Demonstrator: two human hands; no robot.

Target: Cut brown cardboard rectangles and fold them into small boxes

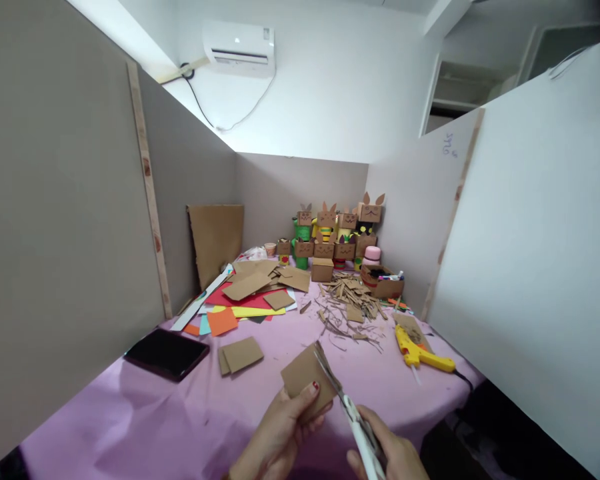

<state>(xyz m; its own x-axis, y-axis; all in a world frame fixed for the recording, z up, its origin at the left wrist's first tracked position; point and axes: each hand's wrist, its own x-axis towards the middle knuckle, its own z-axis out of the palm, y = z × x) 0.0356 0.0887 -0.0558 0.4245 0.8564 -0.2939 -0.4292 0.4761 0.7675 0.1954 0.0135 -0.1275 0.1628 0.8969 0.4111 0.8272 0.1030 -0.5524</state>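
Scissors (347, 403) sit in the right hand (393, 453), blades spread around a cardboard piece (305, 377). Left hand (280, 433) pinches its near edge above the worktop (155, 420).

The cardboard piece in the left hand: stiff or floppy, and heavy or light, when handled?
The cardboard piece likely handles stiff: pinched at one edge by the left hand, it stays flat without drooping. It is probably light, being thin. It likely cuts easily, since the scissors in the right hand bite its edge.

Grey partition panels (55, 233), white wall (330, 87), air conditioner (239, 48), pink-covered table (155, 413)
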